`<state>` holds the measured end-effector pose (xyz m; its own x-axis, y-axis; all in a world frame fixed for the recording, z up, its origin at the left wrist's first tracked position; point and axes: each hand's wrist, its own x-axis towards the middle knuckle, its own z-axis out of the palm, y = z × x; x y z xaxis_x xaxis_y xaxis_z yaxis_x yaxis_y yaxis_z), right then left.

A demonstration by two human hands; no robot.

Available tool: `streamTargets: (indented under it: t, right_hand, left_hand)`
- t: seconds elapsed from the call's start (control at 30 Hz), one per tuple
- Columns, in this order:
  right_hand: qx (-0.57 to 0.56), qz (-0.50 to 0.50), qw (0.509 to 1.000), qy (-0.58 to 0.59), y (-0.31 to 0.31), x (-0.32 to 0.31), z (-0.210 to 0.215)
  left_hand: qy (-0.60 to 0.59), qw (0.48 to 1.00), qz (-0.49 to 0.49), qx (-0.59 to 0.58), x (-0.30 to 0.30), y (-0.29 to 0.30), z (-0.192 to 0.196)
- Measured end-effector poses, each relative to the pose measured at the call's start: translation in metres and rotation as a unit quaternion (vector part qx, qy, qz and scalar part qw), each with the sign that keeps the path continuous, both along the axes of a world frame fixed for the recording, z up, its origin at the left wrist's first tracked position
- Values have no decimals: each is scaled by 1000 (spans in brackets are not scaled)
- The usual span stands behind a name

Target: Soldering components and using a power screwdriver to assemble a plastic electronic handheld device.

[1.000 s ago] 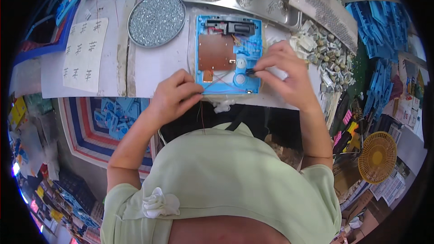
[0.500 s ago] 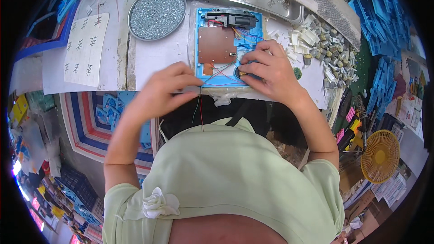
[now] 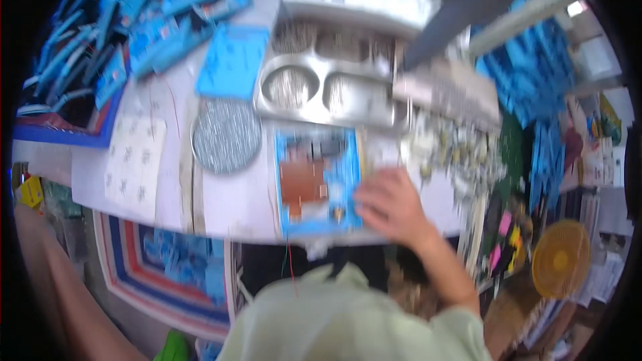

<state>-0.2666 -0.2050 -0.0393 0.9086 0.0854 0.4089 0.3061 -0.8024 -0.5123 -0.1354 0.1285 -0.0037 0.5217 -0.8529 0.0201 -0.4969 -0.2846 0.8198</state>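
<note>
Since the earlier frame my view has tilted up and my left hand has dropped out of sight. Only my right hand [image 3: 391,204] is on the pale surface [image 3: 227,204], resting at the right edge of the blue rectangular plastic panel with a copper board [image 3: 315,180]; blur hides whether its fingers are closed on anything. That panel lies at nine o'clock from the hand, long axis running twelve to six, below the steel compartment tray [image 3: 334,93].

Mid-frame on the table [image 3: 227,200], an open device panel [image 3: 315,180]; round dish [image 3: 226,135] to its left, compartment tray [image 3: 328,90] above, hand [image 3: 391,206] at its right edge.
</note>
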Motion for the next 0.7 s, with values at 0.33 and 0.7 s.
streamTargets:
  t: [0.33,0.7]
  right_hand:
    - [-35,-270,962,20,-98,-13,25]
    - [-170,-274,943,83,-143,-14,29]
  left_hand:
    - [8,999,25,33,3,-13,-16]
    - [28,997,25,64,6,-31,-7]
